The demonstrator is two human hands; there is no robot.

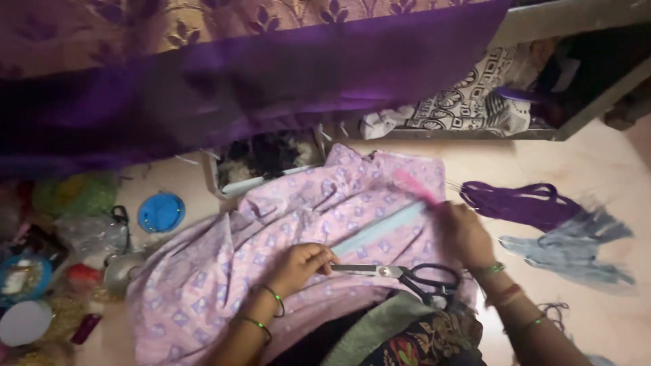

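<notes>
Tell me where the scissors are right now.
In the head view, the scissors lie on the pink patterned fabric low and right of centre, blade tips by the left hand, black handles below the right hand.

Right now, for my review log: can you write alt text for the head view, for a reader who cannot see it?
Seen from above, a person's left hand presses on pink patterned fabric beside black-handled scissors, while the right hand holds a blurred pink tool near a pale blue strip. Purple cord and grey-blue tassels lie to the right; purple cloth hangs behind.
</notes>
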